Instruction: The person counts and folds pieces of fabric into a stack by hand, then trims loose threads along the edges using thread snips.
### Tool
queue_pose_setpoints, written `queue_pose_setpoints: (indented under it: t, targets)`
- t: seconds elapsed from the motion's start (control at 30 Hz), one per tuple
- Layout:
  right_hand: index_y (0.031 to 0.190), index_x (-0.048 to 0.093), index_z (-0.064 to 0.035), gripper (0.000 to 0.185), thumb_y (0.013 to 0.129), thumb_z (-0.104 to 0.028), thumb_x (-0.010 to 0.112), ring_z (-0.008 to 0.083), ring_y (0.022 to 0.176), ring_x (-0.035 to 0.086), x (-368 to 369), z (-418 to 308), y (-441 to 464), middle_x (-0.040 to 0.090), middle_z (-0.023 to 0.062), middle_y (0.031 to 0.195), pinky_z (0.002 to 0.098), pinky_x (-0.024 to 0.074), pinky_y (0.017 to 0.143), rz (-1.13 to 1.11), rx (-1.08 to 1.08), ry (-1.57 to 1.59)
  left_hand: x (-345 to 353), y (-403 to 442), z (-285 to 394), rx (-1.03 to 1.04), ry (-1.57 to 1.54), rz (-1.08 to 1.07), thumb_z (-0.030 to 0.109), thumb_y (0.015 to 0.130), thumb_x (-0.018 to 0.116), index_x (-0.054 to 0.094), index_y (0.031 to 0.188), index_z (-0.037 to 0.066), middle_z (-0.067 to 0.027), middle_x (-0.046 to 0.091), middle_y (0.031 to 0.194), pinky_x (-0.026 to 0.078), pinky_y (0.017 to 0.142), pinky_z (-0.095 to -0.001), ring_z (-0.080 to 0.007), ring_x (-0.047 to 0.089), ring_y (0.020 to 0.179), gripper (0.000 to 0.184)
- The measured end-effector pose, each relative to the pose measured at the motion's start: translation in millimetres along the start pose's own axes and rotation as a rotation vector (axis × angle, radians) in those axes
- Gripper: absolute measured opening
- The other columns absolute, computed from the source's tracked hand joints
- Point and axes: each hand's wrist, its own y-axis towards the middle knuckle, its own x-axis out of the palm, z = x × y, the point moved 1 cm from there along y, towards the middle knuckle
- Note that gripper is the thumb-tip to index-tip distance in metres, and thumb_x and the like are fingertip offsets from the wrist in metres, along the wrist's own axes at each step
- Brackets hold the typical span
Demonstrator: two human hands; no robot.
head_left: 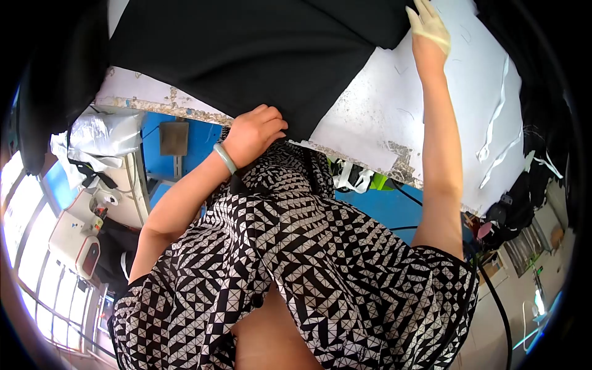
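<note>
A large piece of black cloth (pixel 259 55) lies over the white worktable (pixel 364 105), with a corner hanging at the near edge. My left hand (pixel 254 132), with a pale bangle on the wrist, is closed with curled fingers on the cloth at that edge. Some of its fingertips are hidden. My right hand (pixel 430 24) wears a thin whitish glove and lies at the cloth's far right edge. Its fingers are stretched out, partly cut off by the top of the view, and seem to touch the fabric.
The worktable's near edge is chipped and worn. White strips (pixel 496 123) lie on its right side, with dark material (pixel 524 197) beyond. At left are a white sewing machine head (pixel 77 234) and a clear plastic bag (pixel 105 132). A black cable (pixel 499 302) hangs at lower right.
</note>
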Motion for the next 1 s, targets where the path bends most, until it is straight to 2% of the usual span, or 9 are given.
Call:
queue_pose_setpoints:
  t: [0.03,0.1,0.23,0.33,0.6,0.7,0.77,0.87,1.0]
  targets:
    - [0.129,0.064,-0.0097,0.035,0.098,-0.024,0.057,0.0233,0.119,0.061,-21,1,-24,0.062,0.0082,0.135,0.0307,0.0475,0.1,-0.121,-0.004,-0.014,2,1,-3,-0.01,-0.012,-0.02,0.007,0.075,0.077,0.068,0.091,0.004,-0.0082,0.063,0.088,0.053,0.069,-0.0375,-0.0283,0.063,0.081,0.018]
    - [0.127,0.066,-0.0105,0.034,0.098,-0.027,0.058,0.0289,0.111,0.063,-43,-10,-67,0.067,0.0107,0.119,0.0374,0.0484,0.096,-0.106,0.565,0.445,5,4,-5,-0.047,-0.024,-0.045,0.01,0.078,0.075,0.068,0.09,0.005,-0.0078,0.063,0.088,0.053,0.069,-0.038,-0.0284,0.064,0.081,0.015]
    - [0.143,0.053,-0.0077,0.057,0.096,-0.039,0.062,0.0329,0.12,0.058,-77,-9,-161,0.061,0.0176,0.131,0.0392,0.0462,0.102,-0.376,0.924,0.39,5,7,-9,-0.137,-0.042,-0.085,0.015,0.084,0.072,0.066,0.088,0.006,-0.0079,0.062,0.089,0.054,0.069,-0.0397,-0.03,0.066,0.079,0.011]
    - [0.144,0.051,-0.0062,0.069,0.091,-0.046,0.068,0.0356,0.125,0.054,-75,-15,-211,0.056,0.0214,0.135,0.0406,0.0456,0.104,-0.415,0.88,0.052,5,10,-13,-0.145,-0.056,-0.124,0.015,0.085,0.071,0.065,0.088,0.006,-0.0087,0.061,0.09,0.053,0.068,-0.0405,-0.0319,0.065,0.077,0.011]
    - [0.145,0.051,-0.0072,0.071,0.086,-0.039,0.076,0.032,0.114,0.061,-33,19,-240,0.058,0.0186,0.13,0.0378,0.0491,0.099,-0.47,1.054,0.248,14,15,-10,-0.032,0.09,-0.109,0.01,0.085,0.07,0.056,0.087,0.004,-0.0121,0.057,0.088,0.051,0.062,-0.0426,-0.0349,0.062,0.073,0.015]
    - [0.144,0.051,-0.0061,0.07,0.086,-0.035,0.076,0.0298,0.11,0.063,-38,26,-224,0.062,0.0171,0.124,0.0367,0.0498,0.096,-0.399,1.142,0.317,10,9,-8,-0.128,0.032,-0.06,0.008,0.086,0.069,0.054,0.087,0.004,-0.0128,0.058,0.087,0.051,0.062,-0.0415,-0.0348,0.062,0.072,0.015]
    - [0.144,0.052,-0.0046,0.069,0.086,-0.032,0.076,0.0287,0.109,0.064,-47,22,-201,0.066,0.017,0.119,0.0364,0.0499,0.094,-0.289,1.162,0.411,4,1,-12,-0.279,-0.118,-0.096,0.003,0.092,0.063,0.052,0.091,0.002,-0.0126,0.062,0.082,0.052,0.061,-0.0368,-0.0279,0.067,0.072,0.011]
    - [0.144,0.05,-0.0022,0.067,0.087,-0.028,0.075,0.0253,0.105,0.066,-30,22,-192,0.069,0.0164,0.114,0.0354,0.0501,0.091,-0.387,1.134,0.409,2,-5,-17,-0.481,-0.406,-0.05,0.001,0.097,0.057,0.05,0.094,0.0,-0.0095,0.064,0.08,0.053,0.061,-0.0309,-0.0195,0.069,0.073,0.008]
    - [0.133,0.062,-0.0016,0.046,0.091,-0.017,0.071,0.021,0.102,0.065,-44,7,-188,0.07,0.012,0.113,0.0321,0.0496,0.092,-0.234,1.295,0.582,3,-7,-16,-0.581,-0.479,-0.014,0.002,0.095,0.06,0.052,0.093,-0.001,-0.0083,0.063,0.083,0.051,0.061,-0.0286,-0.0182,0.064,0.068,0.009]
